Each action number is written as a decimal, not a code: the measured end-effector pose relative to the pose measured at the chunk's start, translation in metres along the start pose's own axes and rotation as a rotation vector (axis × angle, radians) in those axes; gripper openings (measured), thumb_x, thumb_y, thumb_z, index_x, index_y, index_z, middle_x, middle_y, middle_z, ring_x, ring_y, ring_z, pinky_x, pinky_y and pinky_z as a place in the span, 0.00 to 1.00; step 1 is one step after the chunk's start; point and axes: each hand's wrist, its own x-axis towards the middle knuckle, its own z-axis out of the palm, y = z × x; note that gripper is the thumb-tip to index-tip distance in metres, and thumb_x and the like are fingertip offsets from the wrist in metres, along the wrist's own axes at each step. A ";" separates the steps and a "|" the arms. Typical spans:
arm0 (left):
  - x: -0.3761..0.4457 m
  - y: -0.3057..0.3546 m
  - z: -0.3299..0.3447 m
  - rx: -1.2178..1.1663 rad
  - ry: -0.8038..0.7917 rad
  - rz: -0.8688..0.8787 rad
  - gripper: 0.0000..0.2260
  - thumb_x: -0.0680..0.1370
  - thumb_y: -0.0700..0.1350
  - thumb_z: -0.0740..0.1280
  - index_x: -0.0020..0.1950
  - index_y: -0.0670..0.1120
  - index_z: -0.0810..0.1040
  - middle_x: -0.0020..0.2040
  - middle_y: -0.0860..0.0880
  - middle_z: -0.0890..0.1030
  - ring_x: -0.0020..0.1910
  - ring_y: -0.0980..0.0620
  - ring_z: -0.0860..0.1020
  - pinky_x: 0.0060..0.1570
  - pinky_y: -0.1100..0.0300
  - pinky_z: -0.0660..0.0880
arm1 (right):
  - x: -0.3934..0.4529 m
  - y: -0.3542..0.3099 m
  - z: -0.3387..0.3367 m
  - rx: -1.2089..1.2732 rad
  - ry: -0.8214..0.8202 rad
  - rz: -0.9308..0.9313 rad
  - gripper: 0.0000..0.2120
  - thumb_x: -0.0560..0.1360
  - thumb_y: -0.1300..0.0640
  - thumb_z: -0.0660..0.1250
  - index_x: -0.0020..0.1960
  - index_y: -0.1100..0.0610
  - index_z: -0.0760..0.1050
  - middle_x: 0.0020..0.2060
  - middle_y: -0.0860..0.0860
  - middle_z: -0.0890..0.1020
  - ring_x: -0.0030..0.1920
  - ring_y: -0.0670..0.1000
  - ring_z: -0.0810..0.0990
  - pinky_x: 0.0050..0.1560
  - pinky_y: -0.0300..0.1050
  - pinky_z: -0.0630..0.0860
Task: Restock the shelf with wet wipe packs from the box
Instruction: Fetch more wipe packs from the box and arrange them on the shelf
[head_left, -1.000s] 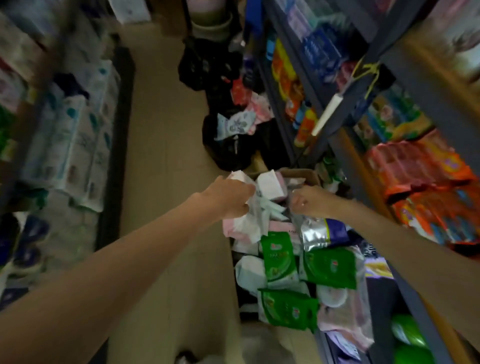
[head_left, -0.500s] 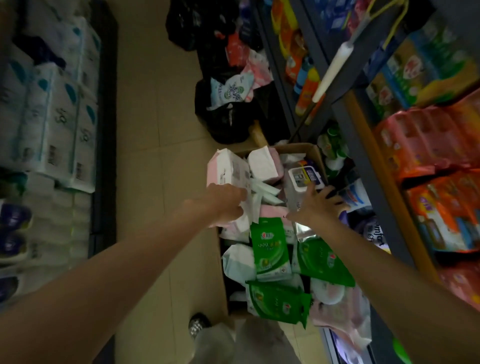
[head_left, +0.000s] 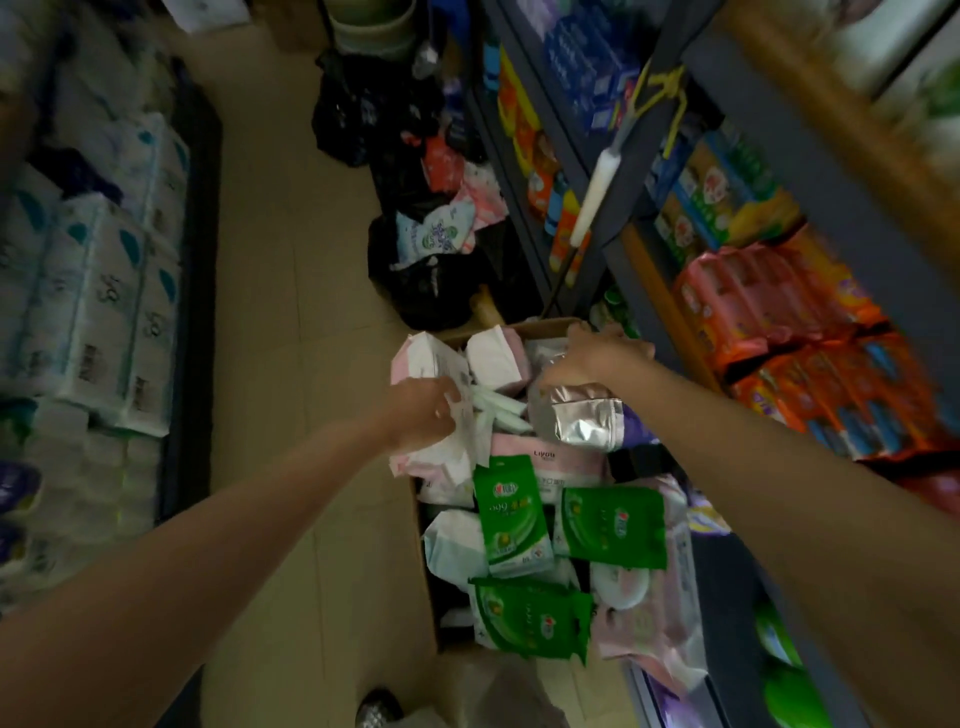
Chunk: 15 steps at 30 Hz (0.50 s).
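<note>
Fingers of left hand (head_left: 423, 415) clamp white-pink wipe packs (head_left: 457, 457) at frame centre; right hand (head_left: 592, 358) fingers curl on silver pack (head_left: 582, 418), over cardboard box (head_left: 428, 592) beside shelf (head_left: 670, 306).

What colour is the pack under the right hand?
Shiny silver pack, purple at one end; head view.

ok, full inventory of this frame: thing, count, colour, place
cardboard box: one, brown, on the floor by the shelf
green packs: three, in the box, near end
pink and white packs: several, in the box, far end
silver pack: one, in the box under the right wrist
black bags: two or more, floor beyond the box
shelf: grey, right, orange packs on it
left hand: grips white packs
right hand: at the box's far end, grip unclear
</note>
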 end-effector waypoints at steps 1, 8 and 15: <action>-0.004 -0.002 -0.007 0.002 0.013 0.002 0.17 0.77 0.39 0.62 0.66 0.41 0.69 0.62 0.43 0.76 0.59 0.45 0.76 0.58 0.57 0.72 | -0.010 -0.005 -0.012 -0.021 0.027 -0.037 0.41 0.73 0.33 0.55 0.76 0.52 0.45 0.74 0.63 0.49 0.72 0.67 0.55 0.68 0.60 0.57; -0.042 -0.028 -0.058 -0.071 0.168 0.036 0.35 0.72 0.49 0.71 0.74 0.44 0.57 0.70 0.46 0.67 0.65 0.46 0.71 0.62 0.57 0.70 | -0.118 -0.085 -0.103 -0.265 0.166 -0.288 0.46 0.69 0.37 0.65 0.76 0.48 0.41 0.75 0.59 0.42 0.72 0.65 0.56 0.68 0.60 0.61; -0.183 -0.111 -0.142 -0.150 0.636 0.093 0.55 0.59 0.59 0.75 0.75 0.36 0.51 0.74 0.41 0.57 0.75 0.49 0.56 0.73 0.59 0.55 | -0.276 -0.227 -0.135 -0.606 0.500 -0.742 0.51 0.63 0.37 0.72 0.74 0.46 0.46 0.72 0.56 0.51 0.64 0.70 0.64 0.63 0.58 0.66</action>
